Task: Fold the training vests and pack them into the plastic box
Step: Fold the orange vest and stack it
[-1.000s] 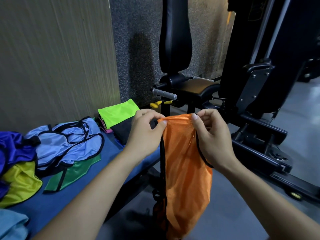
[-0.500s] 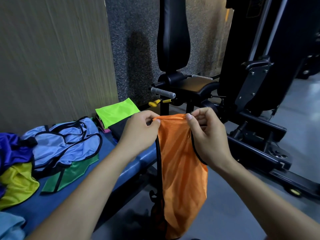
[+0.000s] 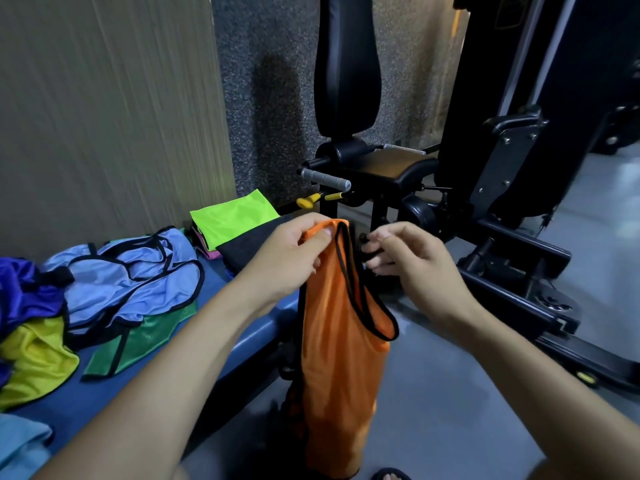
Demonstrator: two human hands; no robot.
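Note:
An orange mesh vest [image 3: 339, 341] with black trim hangs off the blue bench's end, down toward the floor. My left hand [image 3: 294, 254] pinches its top shoulder strap. My right hand [image 3: 408, 261] is just right of that strap with fingers curled at the black trim; whether it grips the trim is unclear. An armhole loop sags below my right hand. A folded neon green vest [image 3: 235, 216] lies on a pink one, beside a folded black one [image 3: 246, 247]. Loose light blue [image 3: 131, 282], green [image 3: 138, 341], yellow [image 3: 34, 362] and purple [image 3: 20, 292] vests are piled to the left. No plastic box is in view.
The blue padded bench [image 3: 104, 403] runs from lower left up to the folded stack, along a wood-grain wall. A black gym machine with seat [image 3: 391, 164], upright backrest and steel frame [image 3: 512, 271] stands directly behind the vest. Grey floor lies at lower right, with a sandalled toe at the bottom edge.
My right hand has come off the vest's top edge and shifted right; that side of the vest dropped, so the armhole loop now hangs. My left hand keeps the strap.

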